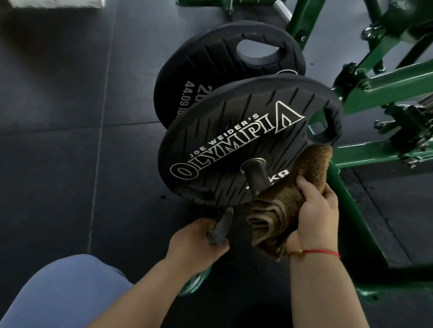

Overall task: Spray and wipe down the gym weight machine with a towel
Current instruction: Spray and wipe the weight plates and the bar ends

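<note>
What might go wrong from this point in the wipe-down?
1. The towel, bunched in the right hand, hangs in loose folds beside the peg and may snag on it.
2. No collar shows on the peg, so hard wiping might shift the front plate outward.
3. The left hand holds the spray bottle by its head; it could slip.

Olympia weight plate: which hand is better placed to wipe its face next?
Right. The right hand grips the brown towel, already against the Olympia weight plate beside its peg. The left hand holds the spray bottle below the plate's rim, with no cloth.
</note>
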Demonstrator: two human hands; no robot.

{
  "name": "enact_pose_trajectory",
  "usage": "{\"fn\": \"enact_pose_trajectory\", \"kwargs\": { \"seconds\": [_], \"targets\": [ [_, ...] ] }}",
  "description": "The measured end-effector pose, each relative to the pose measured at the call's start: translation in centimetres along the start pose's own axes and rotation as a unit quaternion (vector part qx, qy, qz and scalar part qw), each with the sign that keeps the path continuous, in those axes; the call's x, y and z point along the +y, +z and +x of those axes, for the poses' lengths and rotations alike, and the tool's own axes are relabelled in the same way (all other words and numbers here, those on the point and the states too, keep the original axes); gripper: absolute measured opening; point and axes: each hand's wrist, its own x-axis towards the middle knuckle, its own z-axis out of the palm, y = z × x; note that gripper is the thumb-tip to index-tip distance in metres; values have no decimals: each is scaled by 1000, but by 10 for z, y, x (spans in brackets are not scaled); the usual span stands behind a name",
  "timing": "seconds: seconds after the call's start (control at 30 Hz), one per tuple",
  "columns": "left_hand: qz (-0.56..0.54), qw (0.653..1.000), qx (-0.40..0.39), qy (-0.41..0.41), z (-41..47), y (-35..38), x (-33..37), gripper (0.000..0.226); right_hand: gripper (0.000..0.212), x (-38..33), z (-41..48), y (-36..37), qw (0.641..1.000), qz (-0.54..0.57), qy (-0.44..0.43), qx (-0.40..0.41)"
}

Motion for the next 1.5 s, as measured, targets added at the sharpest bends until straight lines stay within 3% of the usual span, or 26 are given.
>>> {"fn": "enact_pose_trajectory", "kwargs": {
  "seconds": [0.53,0.77,1.0,1.23,1.5],
  "targets": [
    [75,991,-71,90,57,34,47,20,48,-23,-5,-54,999,26,16,40],
    [59,995,-17,81,71,62,47,25,46,-20,0,-68,998,23,14,58],
    [11,998,6,63,58,83,21,57,47,-16,7,-74,998,21,30,51],
    [58,997,-52,-14,57,96,0,84,49,-16,8,-62,1000,-15,5,13],
    [85,993,-79,-20,46,91,-17,93,60,-15,10,-40,995,-84,-25,-45]
  ]
}}
